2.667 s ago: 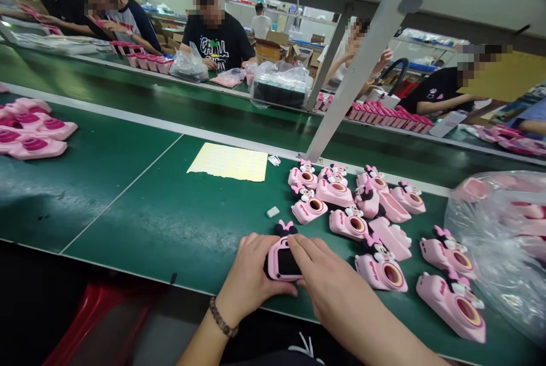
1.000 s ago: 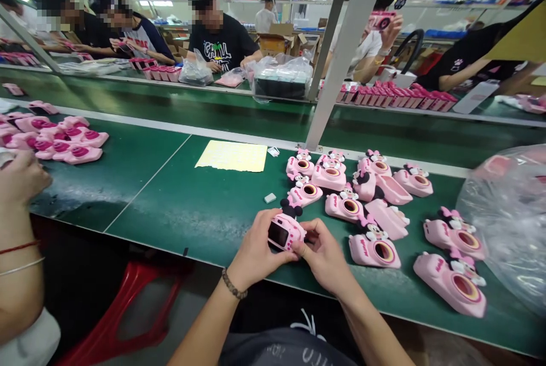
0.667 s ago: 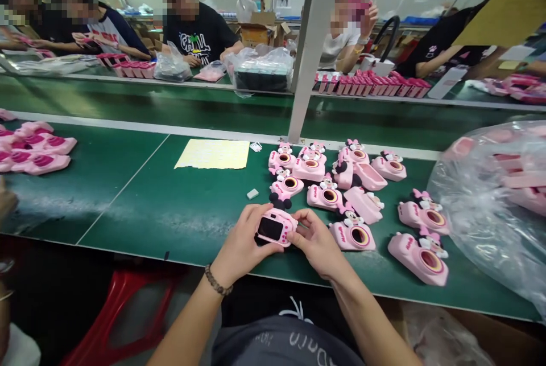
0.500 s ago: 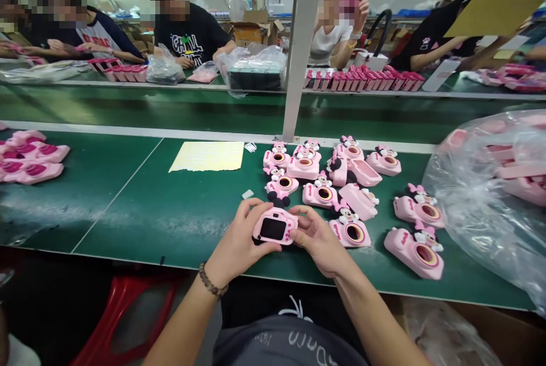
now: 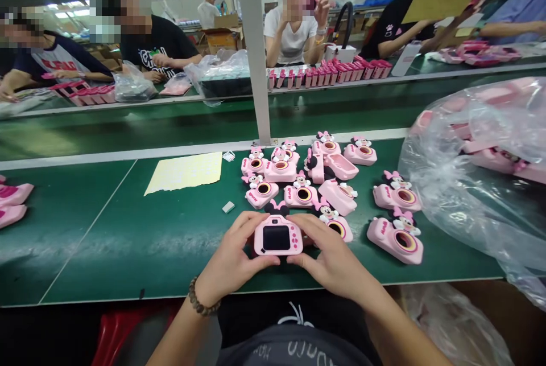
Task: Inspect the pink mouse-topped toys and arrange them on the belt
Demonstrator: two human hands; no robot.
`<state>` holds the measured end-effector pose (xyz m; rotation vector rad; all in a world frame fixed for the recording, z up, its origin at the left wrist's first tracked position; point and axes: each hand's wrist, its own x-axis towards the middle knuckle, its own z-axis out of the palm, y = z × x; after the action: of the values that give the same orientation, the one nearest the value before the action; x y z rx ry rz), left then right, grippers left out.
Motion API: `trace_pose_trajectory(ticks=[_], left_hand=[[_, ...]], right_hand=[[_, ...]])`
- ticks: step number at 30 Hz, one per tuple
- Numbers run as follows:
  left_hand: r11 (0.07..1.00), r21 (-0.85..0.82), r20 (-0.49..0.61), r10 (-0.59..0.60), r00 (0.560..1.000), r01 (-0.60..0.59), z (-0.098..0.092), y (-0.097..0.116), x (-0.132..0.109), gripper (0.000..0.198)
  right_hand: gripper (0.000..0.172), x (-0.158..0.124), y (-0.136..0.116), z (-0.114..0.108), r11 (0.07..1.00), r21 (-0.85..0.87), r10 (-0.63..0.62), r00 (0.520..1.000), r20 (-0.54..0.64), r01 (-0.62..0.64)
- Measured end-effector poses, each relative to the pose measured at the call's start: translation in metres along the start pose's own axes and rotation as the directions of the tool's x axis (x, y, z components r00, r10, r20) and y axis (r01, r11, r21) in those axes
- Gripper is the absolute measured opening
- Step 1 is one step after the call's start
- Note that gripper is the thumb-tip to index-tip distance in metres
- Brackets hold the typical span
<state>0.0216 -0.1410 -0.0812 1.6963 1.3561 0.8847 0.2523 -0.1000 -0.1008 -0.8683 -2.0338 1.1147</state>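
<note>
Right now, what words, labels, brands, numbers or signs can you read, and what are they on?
"Minnie", apparently, though blurred: the foremost pink camera shell.
Too blurred: lettering on the black T-shirt and the red-lettered shirt, upper left.
Too small: marks on the yellow sheet.
Unclear: letters on the grey shirt, bottom edge.
No readable text: the held camera.

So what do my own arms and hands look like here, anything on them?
Your left hand and right hand are ungloved, and no sleeves show on your forearms. A brown beaded bracelet circles the left wrist; nothing shows on the right one.
</note>
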Motion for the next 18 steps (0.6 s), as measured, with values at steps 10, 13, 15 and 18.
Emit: trace_pose_trajectory(ticks=[10,13,15,18], left_hand=[[0.966,0.096,-0.205,0.254,0.945,-0.239,0.029,0.020,0.020,0.068],[0.942,0.107,-0.157,0.332,0.930,-0.318,0.042,0.032,0.027,0.074],[0.939,0.156,-0.140,0.328,0.934,-0.307,0.047,0.035,0.032,0.078],[0.931,0.202,-0.210,0.344,0.915,-0.304,0.058,0.029,0.035,0.079]], right_hand=[[0.071,-0.025,0.006,0.000,0.795,0.600,0.262,0.941,-0.215,-0.084],[0.091,-0.026,-0.001,0.014,0.495,0.849,0.399,0.916,-0.036,-0.182],[0.090,-0.016,-0.008,0.010,0.373,0.903,0.424,0.905,0.038,-0.213],[0.067,0.020,-0.018,-0.027,0.351,0.933,0.483,0.868,-0.113,-0.074]])
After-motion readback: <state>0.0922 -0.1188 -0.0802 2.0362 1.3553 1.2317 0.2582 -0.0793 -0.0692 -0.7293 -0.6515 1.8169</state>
